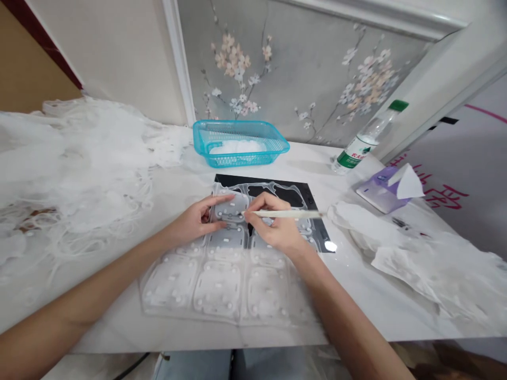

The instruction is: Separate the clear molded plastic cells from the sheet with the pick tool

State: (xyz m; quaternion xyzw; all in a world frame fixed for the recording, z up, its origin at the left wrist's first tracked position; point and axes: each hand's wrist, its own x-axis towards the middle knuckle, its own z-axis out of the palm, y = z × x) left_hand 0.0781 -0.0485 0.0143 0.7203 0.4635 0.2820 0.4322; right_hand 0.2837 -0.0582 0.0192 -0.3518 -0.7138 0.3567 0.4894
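A translucent silicone sheet [222, 285] moulded into several rounded pads lies on the white table, its far part over a black mat [295, 194]. My left hand [198, 219] presses thumb and fingers on one pad at the sheet's far end, pinching its edge. My right hand [273, 224] is closed around a thin pale stick [289, 214], held like a pen. Its tip touches that same pad, just right of my left fingers.
A turquoise plastic basket [240, 141] with white pieces stands behind the mat. A heap of white trimmed scraps [75, 174] covers the left. A green-capped water bottle [366, 138], a purple tissue pack [382, 190] and white plastic bags [412, 248] lie at the right.
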